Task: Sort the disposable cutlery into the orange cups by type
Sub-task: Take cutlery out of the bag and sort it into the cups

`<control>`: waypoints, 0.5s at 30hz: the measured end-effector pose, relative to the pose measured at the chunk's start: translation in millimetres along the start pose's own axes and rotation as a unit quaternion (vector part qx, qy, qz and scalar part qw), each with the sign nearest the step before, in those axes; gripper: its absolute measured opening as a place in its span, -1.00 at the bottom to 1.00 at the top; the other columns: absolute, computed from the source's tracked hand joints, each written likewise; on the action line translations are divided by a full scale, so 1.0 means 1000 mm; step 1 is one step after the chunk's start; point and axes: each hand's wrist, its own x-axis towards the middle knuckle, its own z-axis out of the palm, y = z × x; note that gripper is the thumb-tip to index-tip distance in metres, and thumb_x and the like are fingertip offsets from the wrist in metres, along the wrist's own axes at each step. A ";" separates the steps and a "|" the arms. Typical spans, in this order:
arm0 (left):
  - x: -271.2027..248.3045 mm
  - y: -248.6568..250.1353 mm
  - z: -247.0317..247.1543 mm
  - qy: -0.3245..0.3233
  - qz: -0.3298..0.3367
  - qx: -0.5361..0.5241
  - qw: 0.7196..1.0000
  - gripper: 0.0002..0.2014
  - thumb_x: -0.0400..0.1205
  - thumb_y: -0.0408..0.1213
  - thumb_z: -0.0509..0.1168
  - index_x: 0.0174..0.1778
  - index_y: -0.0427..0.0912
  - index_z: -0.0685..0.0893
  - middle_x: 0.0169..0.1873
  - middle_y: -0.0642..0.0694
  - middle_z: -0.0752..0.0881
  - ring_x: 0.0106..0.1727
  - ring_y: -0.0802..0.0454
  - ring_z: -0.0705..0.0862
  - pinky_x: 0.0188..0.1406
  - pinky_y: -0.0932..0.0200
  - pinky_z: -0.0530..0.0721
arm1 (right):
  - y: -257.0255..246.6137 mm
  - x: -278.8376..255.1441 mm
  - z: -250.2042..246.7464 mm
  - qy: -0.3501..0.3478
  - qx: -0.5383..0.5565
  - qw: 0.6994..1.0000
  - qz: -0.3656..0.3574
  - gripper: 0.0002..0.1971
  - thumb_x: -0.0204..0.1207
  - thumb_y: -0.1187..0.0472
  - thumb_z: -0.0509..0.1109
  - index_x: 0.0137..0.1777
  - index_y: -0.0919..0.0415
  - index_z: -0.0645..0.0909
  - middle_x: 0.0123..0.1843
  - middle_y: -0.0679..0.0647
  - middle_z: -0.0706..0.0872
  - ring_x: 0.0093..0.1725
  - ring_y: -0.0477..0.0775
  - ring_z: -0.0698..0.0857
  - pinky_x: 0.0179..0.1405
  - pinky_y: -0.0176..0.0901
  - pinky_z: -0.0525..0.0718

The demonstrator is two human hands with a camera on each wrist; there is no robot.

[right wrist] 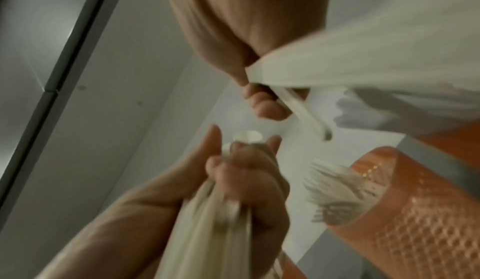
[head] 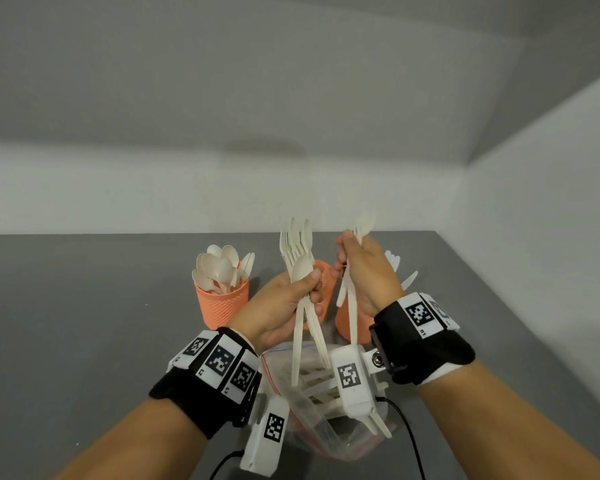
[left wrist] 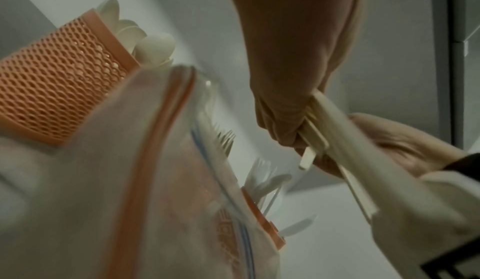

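Observation:
My left hand (head: 305,289) grips a mixed bundle of white forks and spoons (head: 297,244) upright above the table. In the left wrist view the same hand (left wrist: 285,123) is curled round their handles. Just to its right, my right hand (head: 349,252) holds a few white pieces (head: 352,306), spoon bowls up and handles hanging down. Three orange mesh cups stand behind the hands. The left cup (head: 222,303) is full of spoons. The middle cup (head: 326,275) holds forks (right wrist: 335,191). My right wrist partly hides the right cup (head: 347,323).
A clear zip bag (head: 329,434) with more cutlery lies at the near edge of the grey table (head: 101,323), under my wrists. White walls close off the table at the back and on the right. Cables trail from the wrist cameras.

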 end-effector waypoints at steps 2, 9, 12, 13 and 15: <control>0.001 0.001 0.001 0.024 -0.005 -0.001 1.000 -0.83 0.70 -0.28 0.12 -0.10 -0.26 0.56 -0.51 -0.07 0.49 -0.58 0.10 0.51 -0.49 0.20 0.54 | -0.004 -0.001 -0.003 -0.004 -0.033 0.999 -0.033 -0.83 0.67 0.12 0.17 -0.12 0.15 0.46 -0.49 -0.03 0.46 -0.57 -0.12 0.52 -0.57 -0.34 0.53; 0.000 0.008 0.004 0.028 -0.010 -0.106 0.994 -0.58 0.75 -0.15 -0.02 -0.14 -0.27 0.69 -0.36 -0.15 0.80 -0.31 0.01 0.80 -0.29 0.14 0.79 | 0.001 -0.026 0.002 -0.166 -0.278 0.941 -0.098 -0.82 0.36 0.39 0.43 -0.15 0.11 0.57 -0.36 0.07 0.61 -0.33 0.04 0.66 -0.27 -0.24 0.66; -0.002 0.007 0.003 0.043 -0.019 -0.136 0.990 -0.61 0.74 -0.14 0.02 -0.08 -0.30 0.68 -0.32 -0.18 0.76 -0.31 -0.03 0.76 -0.40 0.18 0.77 | 0.004 -0.031 0.002 -0.177 -0.342 0.915 -0.122 -0.70 0.32 0.28 0.51 -0.08 0.03 0.45 -0.34 -0.04 0.56 -0.35 -0.09 0.58 -0.40 -0.50 0.51; -0.002 0.007 0.002 0.040 -0.023 -0.142 0.989 -0.60 0.74 -0.13 0.02 -0.07 -0.31 0.68 -0.27 -0.20 0.74 -0.27 -0.06 0.72 -0.37 0.16 0.78 | 0.004 -0.032 0.002 -0.171 -0.357 0.910 -0.126 -0.69 0.33 0.26 0.51 -0.04 0.10 0.45 -0.33 -0.05 0.56 -0.35 -0.10 0.57 -0.42 -0.49 0.49; -0.003 0.005 0.002 0.035 -0.026 -0.162 0.986 -0.57 0.74 -0.14 0.02 -0.07 -0.35 0.70 -0.20 -0.25 0.74 -0.18 -0.11 0.74 -0.25 0.10 0.79 | 0.007 -0.031 0.002 -0.160 -0.390 0.897 -0.132 -0.73 0.35 0.27 0.47 -0.01 0.29 0.50 -0.24 0.06 0.61 -0.26 0.02 0.62 -0.38 -0.39 0.47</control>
